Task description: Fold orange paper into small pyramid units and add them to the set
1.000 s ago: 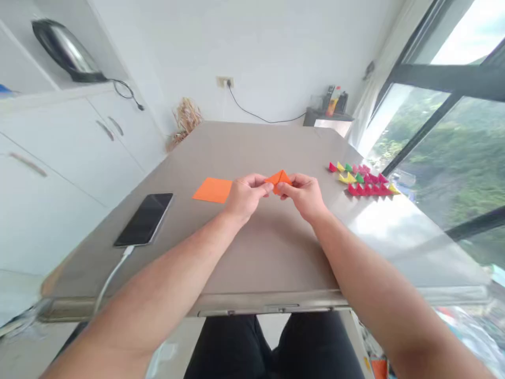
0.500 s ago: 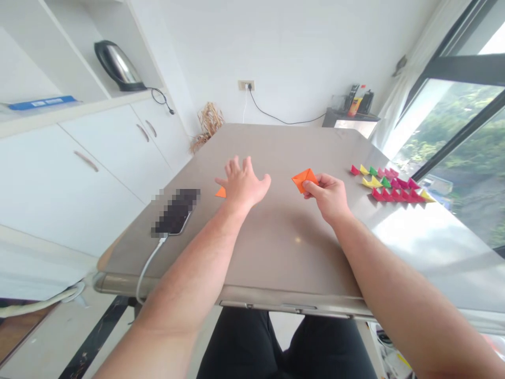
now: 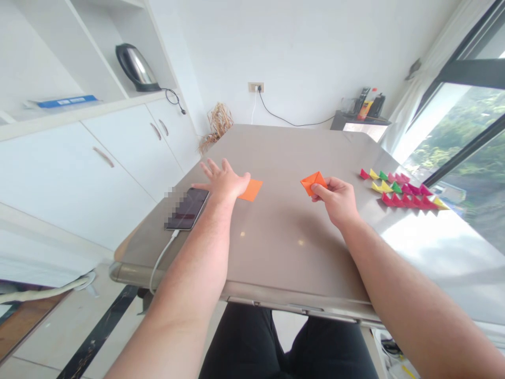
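My right hand pinches a folded orange paper triangle just above the grey table, right of centre. My left hand is open with fingers spread. It hovers over the left part of the table, between a dark phone and a flat orange paper sheet. The hand covers the sheet's left edge. A row of small folded paper pieces in pink, yellow, green and red lies at the table's right side.
A white cable runs from the phone over the table's front edge. White cabinets with a kettle stand at the left. A large window is at the right. Dried grass sits at the far corner.
My left hand let go of the folded orange piece and moved left toward the phone, opening out. My right hand kept the piece. My head turned left.
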Action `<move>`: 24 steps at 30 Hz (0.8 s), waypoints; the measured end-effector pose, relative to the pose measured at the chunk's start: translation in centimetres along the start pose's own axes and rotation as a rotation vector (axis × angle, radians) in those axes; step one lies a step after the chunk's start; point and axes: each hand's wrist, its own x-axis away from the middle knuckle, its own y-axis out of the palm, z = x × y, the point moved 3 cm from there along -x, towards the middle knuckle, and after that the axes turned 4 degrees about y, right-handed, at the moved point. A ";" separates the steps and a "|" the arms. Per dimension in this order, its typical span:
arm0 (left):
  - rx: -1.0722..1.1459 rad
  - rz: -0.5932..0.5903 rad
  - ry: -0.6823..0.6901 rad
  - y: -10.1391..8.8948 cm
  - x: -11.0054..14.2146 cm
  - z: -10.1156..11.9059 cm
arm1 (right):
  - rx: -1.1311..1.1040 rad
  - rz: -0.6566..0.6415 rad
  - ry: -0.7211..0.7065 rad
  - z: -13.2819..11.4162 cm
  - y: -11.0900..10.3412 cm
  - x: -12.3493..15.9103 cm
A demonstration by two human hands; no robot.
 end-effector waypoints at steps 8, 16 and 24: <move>0.934 -0.437 0.431 4.8 6.0 6.7 | 0.058 -0.034 0.010 0.0 0.5 0.1; 0.999 -0.584 0.493 6.1 6.9 6.6 | 0.133 -0.110 0.048 0.2 1.2 0.4; 0.992 -0.469 0.470 6.2 6.7 6.6 | 0.140 -0.133 0.032 -0.6 1.4 0.8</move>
